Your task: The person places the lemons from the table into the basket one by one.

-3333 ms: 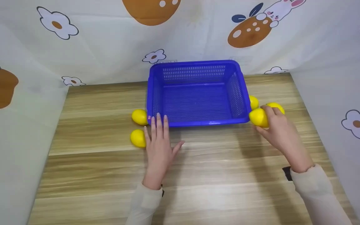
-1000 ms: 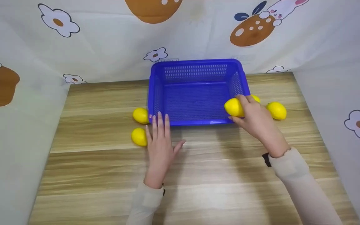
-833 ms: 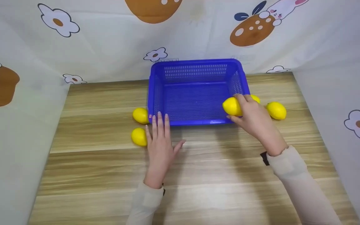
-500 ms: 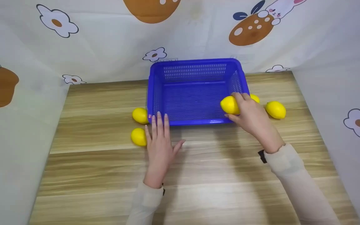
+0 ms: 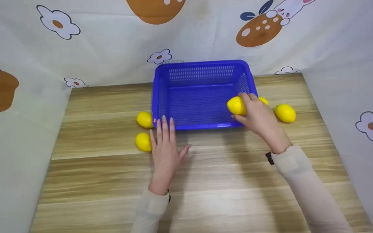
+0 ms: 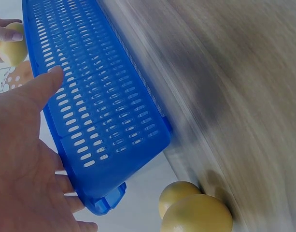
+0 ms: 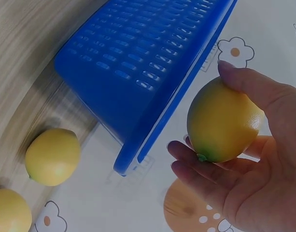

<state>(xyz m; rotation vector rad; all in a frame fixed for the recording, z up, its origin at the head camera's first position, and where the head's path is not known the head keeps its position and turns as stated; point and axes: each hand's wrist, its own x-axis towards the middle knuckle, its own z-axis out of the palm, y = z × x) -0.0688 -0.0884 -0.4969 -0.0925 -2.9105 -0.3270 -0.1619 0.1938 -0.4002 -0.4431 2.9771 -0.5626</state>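
Fingers of the right hand (image 5: 259, 116) clamped on a lemon (image 5: 235, 105), head view; it sticks out left of them, above the right part of a blue slotted plastic basket (image 5: 202, 127). Right of those fingers: a half-hidden lemon (image 5: 264, 101), then a loose lemon (image 5: 285, 113). Left hand (image 5: 165, 155) fingers straight, slightly apart, across the near-left rim; two lemons (image 5: 143, 141) left of them. Probably best: lower well below rim level before loosening, knuckles clear. Left wrist view adds the basket's outer front wall beyond the thumb. Right wrist view adds the held lemon's green tip by the fingertips, thumb opposite
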